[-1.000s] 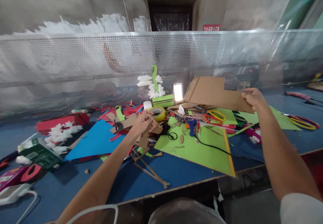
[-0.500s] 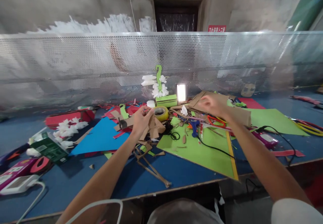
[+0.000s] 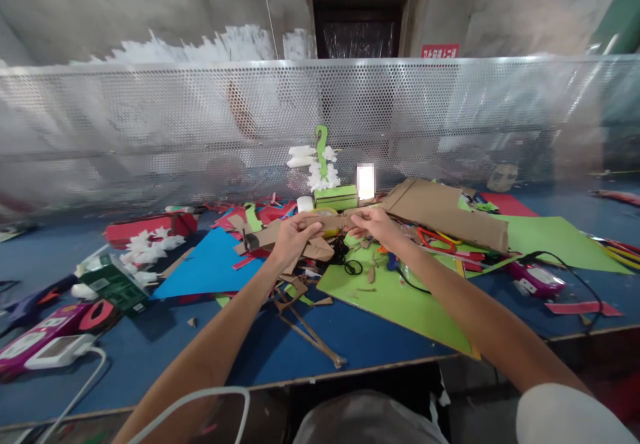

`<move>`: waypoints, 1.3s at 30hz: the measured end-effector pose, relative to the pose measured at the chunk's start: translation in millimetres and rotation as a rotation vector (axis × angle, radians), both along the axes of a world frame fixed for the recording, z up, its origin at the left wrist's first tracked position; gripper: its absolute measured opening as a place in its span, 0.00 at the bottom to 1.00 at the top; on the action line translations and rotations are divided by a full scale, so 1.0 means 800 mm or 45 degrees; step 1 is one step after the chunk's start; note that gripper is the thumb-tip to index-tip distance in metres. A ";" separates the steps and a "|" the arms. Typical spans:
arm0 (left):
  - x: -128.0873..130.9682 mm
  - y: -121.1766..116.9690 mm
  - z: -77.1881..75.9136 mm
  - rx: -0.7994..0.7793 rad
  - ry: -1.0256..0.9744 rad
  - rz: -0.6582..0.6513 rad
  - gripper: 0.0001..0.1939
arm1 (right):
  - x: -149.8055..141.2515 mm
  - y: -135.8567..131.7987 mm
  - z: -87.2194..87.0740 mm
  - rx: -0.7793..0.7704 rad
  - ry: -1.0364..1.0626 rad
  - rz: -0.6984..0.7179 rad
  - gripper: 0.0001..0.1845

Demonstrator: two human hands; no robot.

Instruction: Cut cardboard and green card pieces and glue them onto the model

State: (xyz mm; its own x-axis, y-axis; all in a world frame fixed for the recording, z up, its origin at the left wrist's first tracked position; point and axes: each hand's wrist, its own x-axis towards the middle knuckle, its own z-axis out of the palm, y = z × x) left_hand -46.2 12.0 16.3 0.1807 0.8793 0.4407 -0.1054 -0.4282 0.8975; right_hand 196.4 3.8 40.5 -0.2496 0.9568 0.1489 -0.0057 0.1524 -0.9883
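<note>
A narrow brown cardboard strip [image 3: 331,222] is held level between my two hands above the littered middle of the table. My left hand [image 3: 295,236] pinches its left end, thumb on top. At the other end, the fingers of my right hand [image 3: 376,225] are closed on the strip. Behind it, a yellow tape roll [image 3: 325,212] is mostly hidden. Just beyond stands a green box [image 3: 336,197] with a curved green neck shape and white petal-like pieces. Below my right hand a blue glue gun [image 3: 393,262] is partly covered by the forearm.
A large folded cardboard piece [image 3: 440,211] and orange-handled scissors [image 3: 436,239] lie to the right. Green sheets [image 3: 400,304] and a blue sheet [image 3: 205,267] cover parts of the table. A green carton [image 3: 113,284] and purple power strip [image 3: 45,337] are left. A perforated metal panel [image 3: 200,131] stands behind.
My right hand has come left from above the folded cardboard to meet my left hand. Both hands now grip the strip. The view has shifted slightly.
</note>
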 end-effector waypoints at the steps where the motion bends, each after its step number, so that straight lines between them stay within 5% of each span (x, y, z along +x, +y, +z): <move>1: 0.001 -0.001 0.000 0.029 0.016 -0.023 0.25 | 0.003 -0.002 0.000 -0.049 0.029 -0.002 0.07; 5: 0.005 -0.005 0.000 0.209 0.117 -0.003 0.21 | 0.008 -0.008 -0.005 -0.052 0.102 -0.021 0.08; 13: 0.013 -0.012 -0.006 0.388 0.482 0.200 0.16 | 0.015 -0.014 -0.006 0.540 -0.219 -0.018 0.14; 20: 0.013 -0.019 0.003 0.452 0.647 0.254 0.16 | 0.015 -0.015 -0.003 0.336 -0.039 0.078 0.19; 25: -0.017 0.003 0.008 0.497 0.636 0.224 0.23 | 0.021 -0.016 0.001 0.261 0.049 -0.155 0.16; 30: -0.055 0.031 -0.006 0.760 1.233 0.141 0.27 | 0.029 -0.017 0.003 0.260 0.079 -0.255 0.14; 35: -0.054 0.048 -0.024 0.948 1.433 0.042 0.16 | 0.029 -0.016 -0.002 0.253 -0.028 -0.225 0.16; 39: -0.056 0.051 -0.016 0.962 1.464 0.147 0.11 | 0.033 -0.010 -0.006 0.321 -0.104 -0.238 0.16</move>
